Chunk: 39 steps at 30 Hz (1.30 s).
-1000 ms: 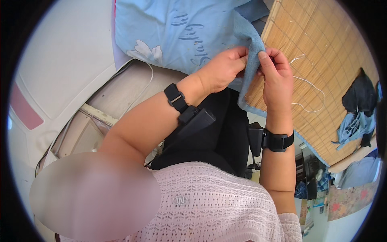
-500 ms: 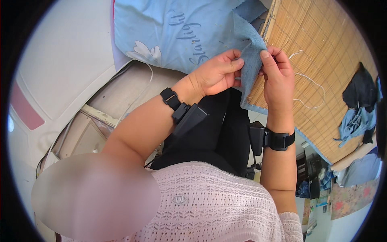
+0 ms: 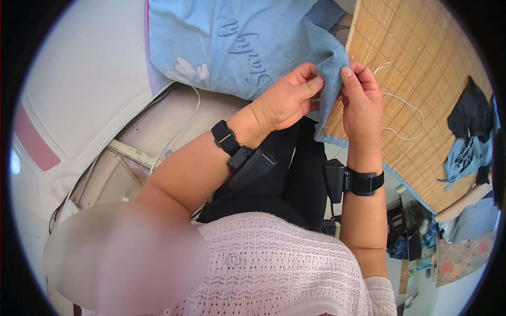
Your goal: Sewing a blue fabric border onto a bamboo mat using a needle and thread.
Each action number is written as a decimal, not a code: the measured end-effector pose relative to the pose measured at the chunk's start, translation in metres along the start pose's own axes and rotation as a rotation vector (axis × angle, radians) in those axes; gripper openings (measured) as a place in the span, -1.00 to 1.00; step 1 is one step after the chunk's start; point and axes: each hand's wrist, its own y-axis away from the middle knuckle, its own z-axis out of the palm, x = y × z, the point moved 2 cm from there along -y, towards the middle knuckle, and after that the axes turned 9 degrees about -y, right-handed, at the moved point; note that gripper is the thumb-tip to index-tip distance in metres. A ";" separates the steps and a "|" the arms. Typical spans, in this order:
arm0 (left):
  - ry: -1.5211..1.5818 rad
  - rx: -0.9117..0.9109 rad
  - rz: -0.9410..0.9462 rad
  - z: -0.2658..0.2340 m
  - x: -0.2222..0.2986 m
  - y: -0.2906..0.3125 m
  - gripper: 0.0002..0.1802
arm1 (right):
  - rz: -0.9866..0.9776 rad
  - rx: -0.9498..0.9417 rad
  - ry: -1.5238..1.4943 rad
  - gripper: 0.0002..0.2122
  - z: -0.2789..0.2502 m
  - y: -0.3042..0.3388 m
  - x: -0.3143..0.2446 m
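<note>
A strip of blue denim cloth (image 3: 331, 79) is stretched between my two hands above my lap, its lower end hanging down in a point. On its left side my left hand (image 3: 291, 97) pinches the edge between thumb and fingers. My right hand (image 3: 361, 97) grips the opposite edge, thumb on top and fingers curled behind. Whether a needle or other small thing is in the right fingers cannot be made out. Beyond the hands, the cloth runs up toward a darker denim piece (image 3: 322, 15) at the mat's edge.
A light blue printed cushion (image 3: 211, 47) lies ahead on the left. To the right is a bamboo mat (image 3: 421, 52) with a loose white cord (image 3: 416, 109), and black cloth (image 3: 469, 113) and blue scraps (image 3: 468, 158) at its far side. A white panel (image 3: 84, 63) stands at the left.
The denim between my hands has folded over more at the top. My left hand has shifted slightly right and down; my right hand has barely moved.
</note>
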 end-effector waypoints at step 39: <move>-1.274 0.709 -0.017 -0.025 -0.005 -0.013 -0.77 | 0.026 0.034 0.227 -0.83 -0.013 -0.052 0.049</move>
